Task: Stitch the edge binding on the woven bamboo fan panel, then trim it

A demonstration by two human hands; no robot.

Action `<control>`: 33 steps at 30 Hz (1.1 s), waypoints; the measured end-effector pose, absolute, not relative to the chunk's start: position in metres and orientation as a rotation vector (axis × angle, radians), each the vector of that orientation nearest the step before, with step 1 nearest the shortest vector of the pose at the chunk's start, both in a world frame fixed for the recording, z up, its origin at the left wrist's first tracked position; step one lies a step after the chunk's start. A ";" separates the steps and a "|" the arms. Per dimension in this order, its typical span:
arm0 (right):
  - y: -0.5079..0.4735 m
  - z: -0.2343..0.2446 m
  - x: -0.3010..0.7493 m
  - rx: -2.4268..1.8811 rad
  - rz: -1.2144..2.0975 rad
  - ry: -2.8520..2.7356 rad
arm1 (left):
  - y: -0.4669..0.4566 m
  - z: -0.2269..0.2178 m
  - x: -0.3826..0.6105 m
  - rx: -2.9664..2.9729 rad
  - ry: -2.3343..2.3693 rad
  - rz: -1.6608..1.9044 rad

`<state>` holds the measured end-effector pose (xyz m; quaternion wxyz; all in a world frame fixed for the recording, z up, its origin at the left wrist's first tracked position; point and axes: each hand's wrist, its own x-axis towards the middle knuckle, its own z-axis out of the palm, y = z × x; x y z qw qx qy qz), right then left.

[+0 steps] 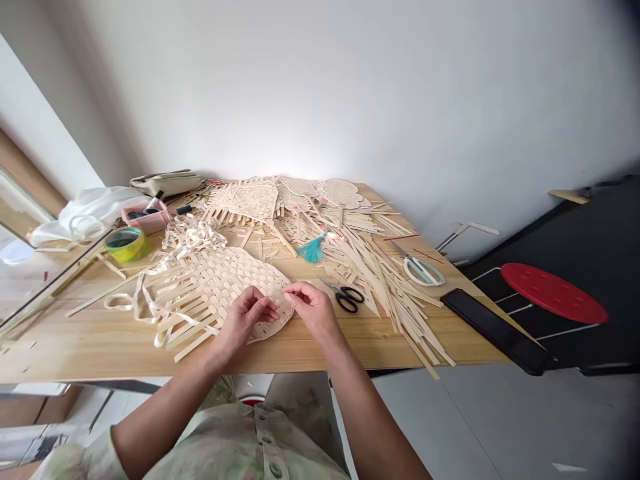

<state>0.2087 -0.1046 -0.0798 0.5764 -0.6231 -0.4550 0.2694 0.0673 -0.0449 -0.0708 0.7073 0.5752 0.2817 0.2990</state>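
A woven fan [225, 277] of pale flat strips lies on the table in front of me. A white edging runs along its curved right rim, and loose strip ends stick out at its left. My left hand [249, 315] rests over the fan's lower right part, fingers curled and thumb against them. Just right of it, at the fan's rim, my right hand [311, 308] pinches thumb and forefinger together. Whatever either hand holds is too small to make out. A white ribbon [145, 293] trails loosely over the fan's left side. Black-handled scissors [347, 298] lie right of my right hand.
Loose strips [375, 267] spread across the table's right half. White-handled scissors [423, 271] and a black phone [495, 328] lie near the right edge. A teal tassel [313, 249], finished fans [343, 194], a tape roll [127, 245] and a pink box [146, 217] sit farther back.
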 end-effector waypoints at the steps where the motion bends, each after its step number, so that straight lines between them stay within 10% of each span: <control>1: -0.107 -0.076 0.204 -1.463 0.632 -1.129 | -0.045 -0.071 0.067 1.281 0.623 0.656; 12: -0.104 -0.080 0.181 -1.600 0.322 -1.370 | -0.038 -0.085 0.075 1.270 0.616 0.625; 33: -0.105 -0.105 0.196 -1.321 0.844 -0.749 | -0.029 -0.093 0.082 1.367 0.708 0.321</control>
